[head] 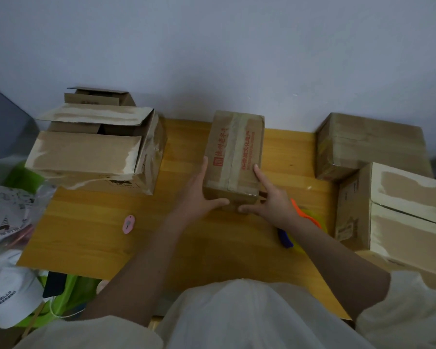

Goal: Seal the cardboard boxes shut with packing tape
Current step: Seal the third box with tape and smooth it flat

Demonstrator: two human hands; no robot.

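A small cardboard box (234, 149) with red print and tape along its top seam stands at the middle of the wooden table (181, 235). My left hand (199, 195) lies flat against its left side, thumb across the near face. My right hand (267, 197) presses its right near corner with straight fingers, index finger on the top edge. A tape dispenser (310, 222) in orange, yellow and blue lies partly hidden under my right forearm.
A large box (98, 152) with open flaps sits at the left, another open box (98, 96) behind it. Two taped boxes (368, 144) (400, 210) stand at the right. A pink cutter (129, 224) lies on the table. A white cap (10, 290) and a plastic bag (8, 210) lie off the left edge.
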